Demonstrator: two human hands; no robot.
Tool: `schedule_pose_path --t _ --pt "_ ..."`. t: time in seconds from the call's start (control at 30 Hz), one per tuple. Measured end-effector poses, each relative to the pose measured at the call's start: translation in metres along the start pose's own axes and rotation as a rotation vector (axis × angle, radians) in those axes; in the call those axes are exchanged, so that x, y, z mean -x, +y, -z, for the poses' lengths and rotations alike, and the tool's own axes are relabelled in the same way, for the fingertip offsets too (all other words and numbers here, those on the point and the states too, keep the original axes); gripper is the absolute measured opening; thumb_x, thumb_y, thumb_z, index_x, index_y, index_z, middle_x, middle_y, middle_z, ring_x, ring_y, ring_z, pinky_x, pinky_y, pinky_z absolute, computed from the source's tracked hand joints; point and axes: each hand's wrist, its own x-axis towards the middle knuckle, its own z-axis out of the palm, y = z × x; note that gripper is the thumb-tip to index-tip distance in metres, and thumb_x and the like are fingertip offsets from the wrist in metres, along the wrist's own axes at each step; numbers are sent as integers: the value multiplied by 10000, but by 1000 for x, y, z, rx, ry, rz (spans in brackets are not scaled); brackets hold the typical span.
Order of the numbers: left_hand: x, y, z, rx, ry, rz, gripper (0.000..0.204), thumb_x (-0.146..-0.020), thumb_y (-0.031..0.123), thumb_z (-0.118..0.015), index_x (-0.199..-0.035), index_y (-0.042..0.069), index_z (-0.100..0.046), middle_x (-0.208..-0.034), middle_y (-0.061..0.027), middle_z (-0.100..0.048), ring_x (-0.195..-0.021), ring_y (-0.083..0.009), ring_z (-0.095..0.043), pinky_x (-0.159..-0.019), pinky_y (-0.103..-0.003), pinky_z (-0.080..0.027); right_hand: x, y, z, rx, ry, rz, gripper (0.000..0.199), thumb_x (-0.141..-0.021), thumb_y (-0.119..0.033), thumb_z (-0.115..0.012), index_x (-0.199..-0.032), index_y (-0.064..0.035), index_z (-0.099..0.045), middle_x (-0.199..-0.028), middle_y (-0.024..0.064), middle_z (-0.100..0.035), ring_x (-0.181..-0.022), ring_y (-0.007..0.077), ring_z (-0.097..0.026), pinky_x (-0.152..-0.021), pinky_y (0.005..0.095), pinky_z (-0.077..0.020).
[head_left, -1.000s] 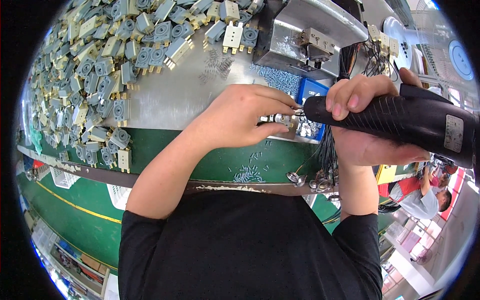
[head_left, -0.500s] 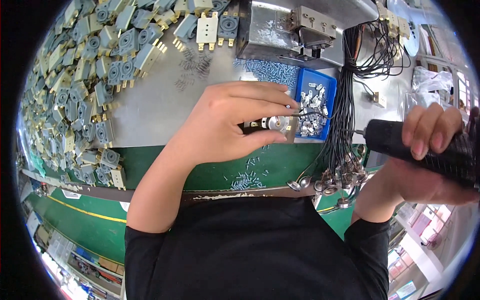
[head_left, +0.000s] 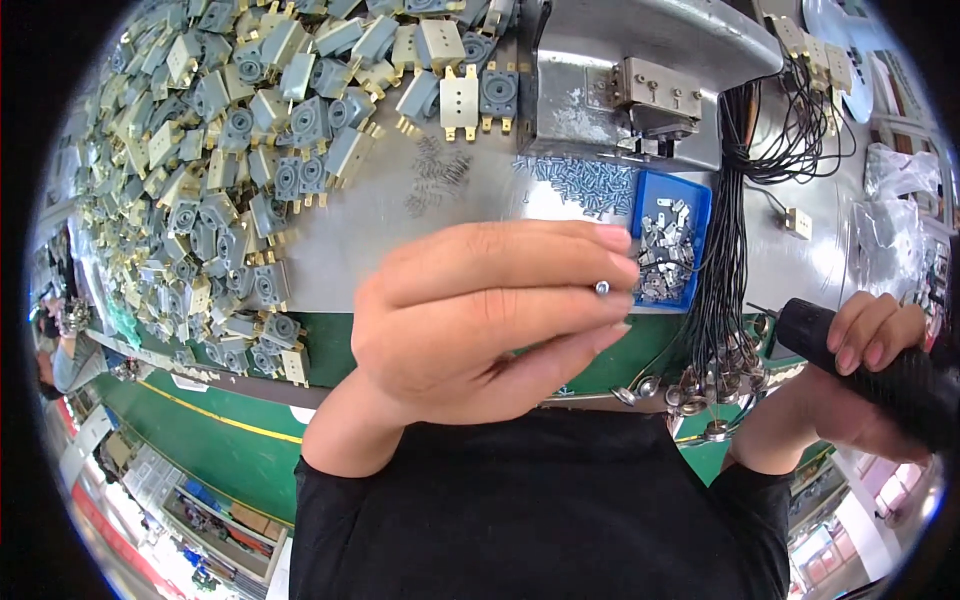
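My left hand (head_left: 480,310) is raised above the near edge of the bench with its fingers pressed together. A small silver screw (head_left: 602,287) shows its head between two fingertips. Whether anything else is inside the curled palm is hidden. At the right, my right hand (head_left: 860,380) wraps round a black power screwdriver (head_left: 810,325), its thin bit pointing left toward the wires. Just beyond the left fingertips is a blue tray (head_left: 707,225) of small metal clips (head_left: 668,250).
Grey-and-cream switch blocks (head_left: 230,190) with brass tabs pile up at left. Loose screws (head_left: 585,182) and small springs (head_left: 438,180) lie on the metal bench. A steel fixture (head_left: 655,100) stands at the back. Black wires (head_left: 735,210) with round metal discs (head_left: 716,430) hang over the edge.
My left hand has risen closer, turned and closed up; the round metal part seen between its thumb and fingers no longer shows. The screwdriver has dropped slightly lower. The whole view has shifted.
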Motion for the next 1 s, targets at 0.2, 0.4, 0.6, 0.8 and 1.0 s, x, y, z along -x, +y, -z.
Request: schedule_pose_path --t 0.2,0.4,0.6,0.8,1.0 --pt "-11 19 3 78 22 -16 231 -778 -37 -840 -967 -34 -708 -1042 -222 -745 -992 -382 -769 -846 -424 -649 -3 3 -4 -89 -28 80 1189 -828 -879 -595 -1578 -2 -308 -797 53 -502 -540 145 -485 -483 305 -429" --pt "-11 38 2 202 49 81 197 -872 -41 -784 -1028 -14 -667 -1038 -230 -745 -997 -369 -769 -853 -439 -654 -1 -4 -11 -107 150 -29 1187 -830 -902 -558 -1576 -14 -304 -763 60 -494 -524 164 -477 -490 325 -439" --pt "-11 55 -12 331 197 215 225 -1003 -12 -662 -1165 0 -506 -1018 -232 -759 -977 -347 -775 -816 -437 -660 3 -4 -17 -221 109 -5 1101 -889 -867 -523 -1551 -8 -332 -795 64 -499 -568 157 -487 -514 315 -425" --pt "-24 66 -11 285 188 167 256 -1047 4 -588 -1253 -17 -436 -1027 -232 -766 -1003 -344 -772 -812 -419 -661 5 -12 -16 -211 160 -69 1085 -896 -861 -517 -1551 -15 -333 -774 77 -500 -556 172 -488 -509 325 -441" --pt "-24 77 -12 430 131 137 259 -1044 -72 -524 -1291 -75 -447 -1099 -264 -745 -1127 -370 -727 -920 -424 -629 8 -12 -14 -237 171 -61 1068 -904 -853 -517 -1543 -16 -343 -764 82 -494 -555 184 -494 -505 330 -448"
